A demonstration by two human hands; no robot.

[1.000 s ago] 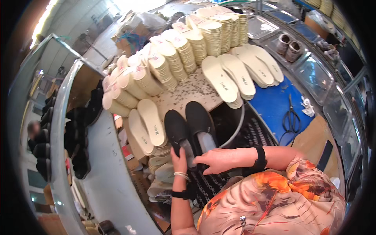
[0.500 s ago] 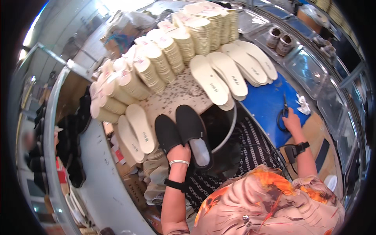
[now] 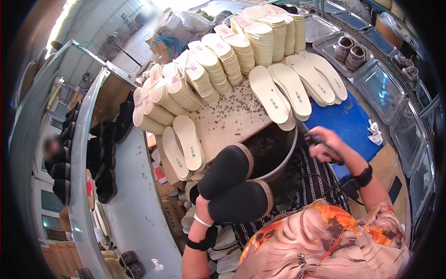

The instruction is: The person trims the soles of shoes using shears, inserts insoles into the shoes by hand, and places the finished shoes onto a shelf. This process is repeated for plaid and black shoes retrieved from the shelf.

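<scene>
Small dark print on cream insoles (image 3: 290, 88), beyond fingers of right hand (image 3: 326, 145); pink marks on insole stacks (image 3: 260, 44), farther out; lettering on carton (image 3: 173, 211), left of fingers of left hand (image 3: 203, 210). Gripping two black shoes (image 3: 240, 202) with left, toes pointing rightward from fingers, fingertips hidden. Curling right fingers round blurred black scissors (image 3: 335, 154), forearm slanting in from lower right.

Shoe workshop: black shoes (image 3: 226, 171), insole stacks (image 3: 258, 44), scrap-strewn worktable (image 3: 210, 142), clear trays (image 3: 378, 98).
</scene>
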